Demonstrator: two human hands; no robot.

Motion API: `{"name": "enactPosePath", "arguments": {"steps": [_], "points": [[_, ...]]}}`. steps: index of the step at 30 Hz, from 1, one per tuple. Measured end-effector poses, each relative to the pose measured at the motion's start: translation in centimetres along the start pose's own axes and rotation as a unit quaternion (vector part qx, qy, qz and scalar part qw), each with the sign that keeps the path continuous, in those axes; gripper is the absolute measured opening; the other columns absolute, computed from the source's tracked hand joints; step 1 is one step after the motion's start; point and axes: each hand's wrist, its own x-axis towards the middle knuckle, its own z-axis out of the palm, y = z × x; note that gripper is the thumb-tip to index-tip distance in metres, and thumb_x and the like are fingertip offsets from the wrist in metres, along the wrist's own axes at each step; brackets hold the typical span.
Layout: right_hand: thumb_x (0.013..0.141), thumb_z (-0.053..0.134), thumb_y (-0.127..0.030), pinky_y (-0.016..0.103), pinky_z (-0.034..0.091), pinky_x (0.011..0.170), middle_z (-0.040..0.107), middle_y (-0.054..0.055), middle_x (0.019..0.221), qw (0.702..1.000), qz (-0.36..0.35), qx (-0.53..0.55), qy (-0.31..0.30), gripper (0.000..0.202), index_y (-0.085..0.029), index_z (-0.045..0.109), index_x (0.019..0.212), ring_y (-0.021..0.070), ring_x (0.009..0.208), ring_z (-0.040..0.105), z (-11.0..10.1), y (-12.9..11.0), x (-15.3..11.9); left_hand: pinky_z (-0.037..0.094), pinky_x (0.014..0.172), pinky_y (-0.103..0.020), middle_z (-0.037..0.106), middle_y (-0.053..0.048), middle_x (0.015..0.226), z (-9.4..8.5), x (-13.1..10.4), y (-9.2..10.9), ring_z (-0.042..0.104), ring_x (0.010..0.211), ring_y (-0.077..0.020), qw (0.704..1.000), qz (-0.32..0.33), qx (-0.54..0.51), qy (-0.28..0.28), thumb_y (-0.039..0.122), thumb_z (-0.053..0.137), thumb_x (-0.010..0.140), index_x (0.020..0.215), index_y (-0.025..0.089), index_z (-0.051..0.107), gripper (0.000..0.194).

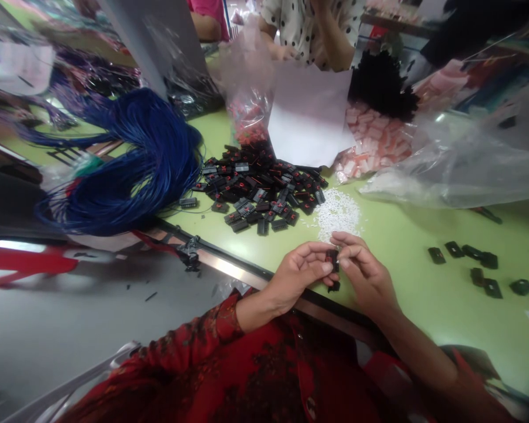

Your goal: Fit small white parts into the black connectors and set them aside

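Near the table's front edge, my left hand point(293, 279) holds a small black connector point(332, 258) with red parts between thumb and fingers. My right hand point(370, 279) touches its right side, thumb and fingertips pinched together; whatever lies between them is too small to make out. Just beyond the hands lies a patch of tiny white pieces point(338, 212). A heap of black connectors point(264, 191), some with red bits, spreads behind and to the left. Several more black connectors point(476, 276) lie apart on the green table point(405, 229) at the right.
A thick bundle of blue wires point(145, 158) lies at the left. Behind the heap are a white sheet point(306, 117) and bags of pink pieces point(374, 141). Clear plastic point(462, 170) covers the back right. A person in a dotted top point(308, 29) is across the table.
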Motion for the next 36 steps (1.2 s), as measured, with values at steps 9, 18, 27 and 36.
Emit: {"name": "enactPosePath", "arguments": {"steps": [9,18,27,36], "points": [[0.088,0.070,-0.033,0.035,0.063,0.075,0.073,0.009,0.125,0.986,0.124,0.108,-0.007,0.014,-0.024,0.060,0.091,0.0197,0.092,0.072,0.1,0.2,-0.5,0.058,0.069,-0.025,0.074,-0.007,0.090,-0.2,0.1,-0.3,0.072,0.074,-0.0138,1.000,0.016,0.018,0.007,0.026,0.088,0.076,0.113,0.012,0.072,0.043],[0.085,0.072,-0.030,0.036,0.063,0.079,0.075,0.007,0.122,0.983,0.127,0.131,0.004,0.014,-0.025,0.061,0.089,0.0212,0.098,0.074,-0.1,0.3,-0.4,0.060,0.071,-0.025,0.075,-0.006,0.094,-0.1,-0.1,-0.5,0.073,0.075,-0.0133,1.000,0.018,0.023,0.002,0.025,0.089,0.075,0.112,0.014,0.073,0.042],[0.088,0.072,-0.037,0.035,0.063,0.074,0.076,0.007,0.115,0.984,0.135,0.116,0.012,0.020,-0.024,0.057,0.088,0.0199,0.089,0.074,0.2,0.4,-1.8,0.060,0.073,-0.025,0.075,-0.004,0.088,-0.2,-0.9,-1.0,0.073,0.072,-0.0124,1.000,-0.005,0.024,0.007,0.024,0.090,0.074,0.108,0.013,0.073,0.040],[0.090,0.068,-0.036,0.036,0.054,0.076,0.072,0.006,0.089,0.979,0.017,-0.203,0.005,0.014,-0.022,0.069,0.092,0.0198,0.078,0.066,-4.9,2.4,1.2,0.051,0.057,-0.020,0.068,-0.002,0.087,-0.3,0.1,0.1,0.072,0.070,-0.0136,0.998,0.021,0.045,0.033,0.030,0.087,0.078,0.115,0.015,0.069,0.043]]}}
